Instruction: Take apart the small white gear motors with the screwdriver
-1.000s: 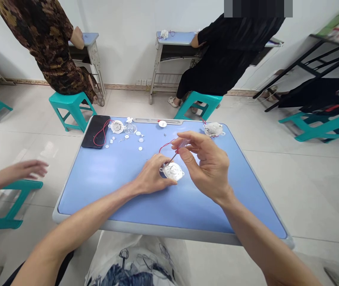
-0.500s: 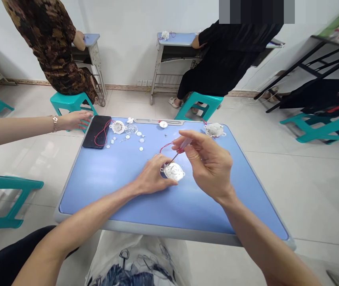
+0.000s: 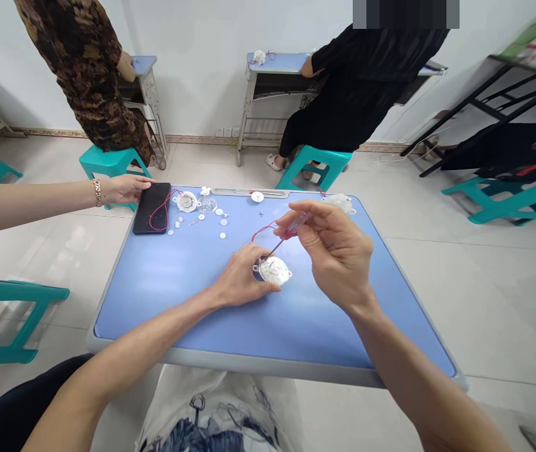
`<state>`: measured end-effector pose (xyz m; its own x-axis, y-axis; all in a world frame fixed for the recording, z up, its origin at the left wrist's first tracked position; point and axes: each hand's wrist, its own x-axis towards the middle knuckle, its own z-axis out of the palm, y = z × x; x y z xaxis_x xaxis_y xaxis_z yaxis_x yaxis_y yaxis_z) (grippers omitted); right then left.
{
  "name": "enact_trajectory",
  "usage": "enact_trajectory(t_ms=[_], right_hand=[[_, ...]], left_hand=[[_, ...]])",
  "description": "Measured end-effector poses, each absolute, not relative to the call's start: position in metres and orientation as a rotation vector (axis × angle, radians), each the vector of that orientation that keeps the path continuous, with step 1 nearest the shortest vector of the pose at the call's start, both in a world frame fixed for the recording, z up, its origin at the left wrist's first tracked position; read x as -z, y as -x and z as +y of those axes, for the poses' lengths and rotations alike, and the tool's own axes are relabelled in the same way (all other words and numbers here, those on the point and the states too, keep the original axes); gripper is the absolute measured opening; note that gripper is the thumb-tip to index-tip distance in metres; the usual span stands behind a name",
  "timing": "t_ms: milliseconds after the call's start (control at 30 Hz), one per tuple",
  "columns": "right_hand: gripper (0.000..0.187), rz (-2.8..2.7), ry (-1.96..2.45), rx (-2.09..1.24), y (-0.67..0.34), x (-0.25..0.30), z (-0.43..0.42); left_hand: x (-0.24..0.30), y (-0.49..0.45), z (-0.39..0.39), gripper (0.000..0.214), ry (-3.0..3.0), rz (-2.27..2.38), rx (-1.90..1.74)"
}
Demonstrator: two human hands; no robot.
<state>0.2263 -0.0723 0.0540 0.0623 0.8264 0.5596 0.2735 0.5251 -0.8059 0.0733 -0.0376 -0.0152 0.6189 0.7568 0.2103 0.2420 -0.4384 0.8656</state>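
My left hand (image 3: 244,276) grips a small round white motor housing (image 3: 275,270) with side lugs, pressing it on the blue desk. In my right hand (image 3: 338,251) is a screwdriver (image 3: 296,226) with a clear and red handle. Its thin shaft slants down to the housing's upper left edge, by my left fingertips; the exact contact is too small to make out. A red wire (image 3: 263,232) runs up behind the housing. Further back lie an opened white housing (image 3: 186,201), a clear round cover (image 3: 207,204) and several small white gears (image 3: 223,222).
Another person's hand (image 3: 129,188) with a bracelet touches a black phone (image 3: 148,216) at the desk's left corner. Another white housing (image 3: 341,203) lies at the back right, a white round part (image 3: 257,197) by the pen groove. Two people sit at desks beyond.
The other person's hand has closed onto the phone's edge, and the phone has shifted slightly. My right hand has moved a little to the right, its grip on the screwdriver turned. My left hand stays.
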Motion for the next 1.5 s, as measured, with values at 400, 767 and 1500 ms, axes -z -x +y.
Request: enact_trajectory(t_ms=[400, 767, 1500], right_hand=[[0.026, -1.398, 1.061, -0.46, -0.244, -0.066, -0.074], [0.031, -1.586, 1.776, -0.537, -0.327, -0.012, -0.074], [0.04, -2.097, 2.229, -0.243, -0.319, 0.0, -0.082]], left_hand=[[0.018, -0.075, -0.038, 0.046, -1.959, 0.822, -0.776], [0.017, -0.074, -0.039, 0.047, -1.966, 0.835, -0.779], [0.017, -0.075, -0.039, 0.048, -1.936, 0.828, -0.796]])
